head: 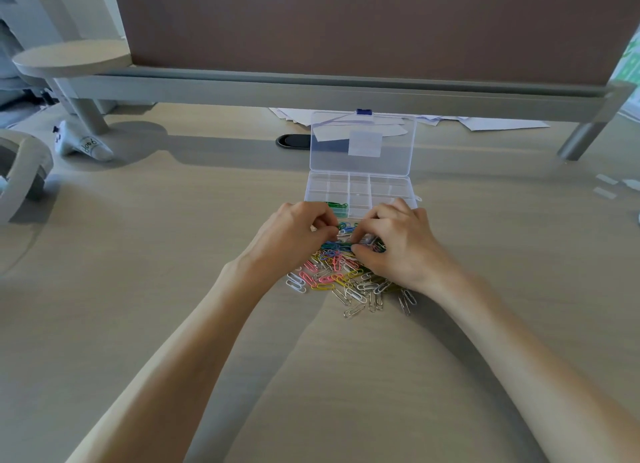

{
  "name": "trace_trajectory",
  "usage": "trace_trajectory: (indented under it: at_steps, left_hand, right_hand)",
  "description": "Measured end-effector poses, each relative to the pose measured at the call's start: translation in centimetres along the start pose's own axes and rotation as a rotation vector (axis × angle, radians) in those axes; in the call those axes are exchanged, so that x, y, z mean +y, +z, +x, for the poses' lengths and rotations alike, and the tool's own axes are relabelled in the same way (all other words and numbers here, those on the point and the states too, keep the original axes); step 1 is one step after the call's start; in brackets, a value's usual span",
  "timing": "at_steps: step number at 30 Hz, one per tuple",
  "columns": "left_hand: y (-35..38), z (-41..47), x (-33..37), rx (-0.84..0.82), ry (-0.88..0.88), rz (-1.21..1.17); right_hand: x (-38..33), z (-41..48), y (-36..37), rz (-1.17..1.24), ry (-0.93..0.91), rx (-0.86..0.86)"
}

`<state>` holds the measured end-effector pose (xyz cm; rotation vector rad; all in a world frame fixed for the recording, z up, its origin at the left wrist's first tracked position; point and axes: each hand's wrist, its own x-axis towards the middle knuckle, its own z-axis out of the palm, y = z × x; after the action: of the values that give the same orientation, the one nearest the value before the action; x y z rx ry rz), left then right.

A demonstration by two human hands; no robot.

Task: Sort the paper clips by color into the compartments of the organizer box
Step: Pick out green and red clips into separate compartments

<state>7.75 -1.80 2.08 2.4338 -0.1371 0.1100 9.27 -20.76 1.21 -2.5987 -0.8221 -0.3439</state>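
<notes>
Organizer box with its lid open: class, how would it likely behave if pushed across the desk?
The organizer box looks like thin clear plastic, nearly empty bar a few green paper clips, so probably light and slides easily. Its raised lid may tip it backward.

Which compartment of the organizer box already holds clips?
The near-left compartment, just beyond the left hand: it holds green clips, while the other visible compartments look empty.

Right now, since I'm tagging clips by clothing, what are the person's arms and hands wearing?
Nothing that shows. The left hand and right hand are bare: no gloves, no ring visible. The left forearm and right forearm are bare down to the picture's bottom edge, with no sleeves, watch or bracelet in view.
</notes>
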Motion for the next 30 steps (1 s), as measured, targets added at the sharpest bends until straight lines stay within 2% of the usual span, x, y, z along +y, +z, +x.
trace_trajectory:
  at_steps: [3, 11, 17, 21, 25, 30]
  left_hand:
    - [0.0, 0.0, 0.0, -0.008, 0.006, 0.007]
    - [-0.2, -0.1, 0.5, -0.018, 0.043, -0.01]
    - [-0.3, -0.3, 1.3, -0.044, 0.124, -0.039]
    - [-0.3, -0.2, 1.0, 0.058, 0.136, -0.023]
    - [-0.6, 1.2, 0.6, 0.285, 0.063, -0.029]
    - [-0.4, 3.1, 1.0, 0.287, 0.001, 0.108]
  right_hand:
    - [0.1, 0.2, -0.2, 0.012, -0.011, -0.053]
    - [0.6, -0.7, -0.6, 0.238, 0.05, 0.028]
    - [0.4, -0.7, -1.1, 0.252, 0.08, 0.032]
    - [0.3, -0.7, -1.3, 0.292, 0.104, 0.049]
    - [0.9, -0.8, -1.4, 0.269, 0.126, 0.089]
    - [1.4, -0.6, -1.1, 0.179, 0.097, 0.135]
